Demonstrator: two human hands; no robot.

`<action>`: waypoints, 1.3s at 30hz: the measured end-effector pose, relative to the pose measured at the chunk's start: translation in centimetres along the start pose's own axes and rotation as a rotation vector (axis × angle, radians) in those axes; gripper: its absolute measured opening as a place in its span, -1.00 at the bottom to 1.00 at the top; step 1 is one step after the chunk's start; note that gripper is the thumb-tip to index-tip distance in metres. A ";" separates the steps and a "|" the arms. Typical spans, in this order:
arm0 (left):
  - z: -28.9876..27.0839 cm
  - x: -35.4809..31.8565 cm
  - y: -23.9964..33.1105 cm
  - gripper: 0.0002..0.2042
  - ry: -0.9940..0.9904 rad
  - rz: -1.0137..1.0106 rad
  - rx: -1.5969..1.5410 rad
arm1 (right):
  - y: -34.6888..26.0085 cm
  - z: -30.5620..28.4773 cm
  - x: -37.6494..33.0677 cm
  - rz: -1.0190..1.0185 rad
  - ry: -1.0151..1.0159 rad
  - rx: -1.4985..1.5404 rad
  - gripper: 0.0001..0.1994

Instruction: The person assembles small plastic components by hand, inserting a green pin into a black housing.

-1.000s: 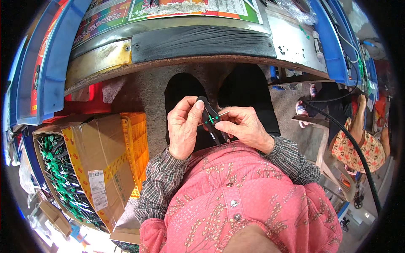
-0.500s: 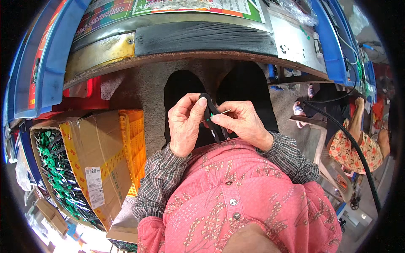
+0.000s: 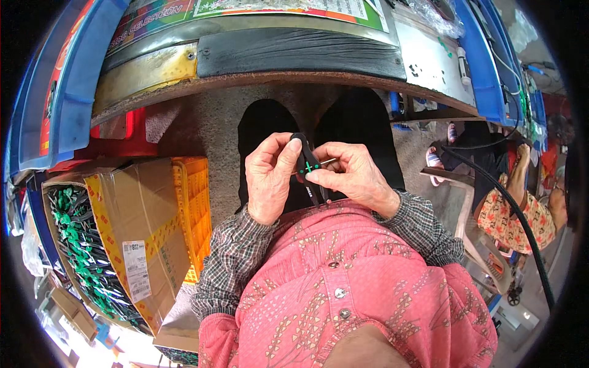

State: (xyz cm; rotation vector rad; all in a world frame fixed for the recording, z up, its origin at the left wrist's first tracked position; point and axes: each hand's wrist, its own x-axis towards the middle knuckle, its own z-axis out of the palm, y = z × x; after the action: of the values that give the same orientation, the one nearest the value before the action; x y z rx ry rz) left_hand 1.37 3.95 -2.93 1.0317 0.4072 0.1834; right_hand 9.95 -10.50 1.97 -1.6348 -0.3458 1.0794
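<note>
Over my lap, my left hand pinches the upper end of a small black tool-like piece with green parts between thumb and fingers. Two narrow dark arms hang from its lower end toward my shirt, and its exact kind is unclear. My right hand is closed at its right side, the thumb tip against the green part. Out of the right fingers pokes a thin pale metal rod; its other end is hidden.
The worn bench edge runs across in front of my knees. Left of me stand a cardboard box of several black-and-green pieces and an orange crate. Blue bins flank the bench. At right, a black cable hangs near another person.
The black piece has turned slightly between my fingers, so more of its green part shows. Both hands keep their grip and have barely shifted.
</note>
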 end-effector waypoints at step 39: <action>0.0 0.2 -0.7 -0.85 0.028 0.042 0.014 | 1.0 0.2 0.1 0.023 0.001 0.044 -0.76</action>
State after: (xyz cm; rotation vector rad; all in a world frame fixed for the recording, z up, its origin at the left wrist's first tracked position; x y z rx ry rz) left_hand 1.49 3.71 -3.58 1.0531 0.4129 0.2333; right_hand 9.52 -10.66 1.00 -1.6040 -0.3013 1.0962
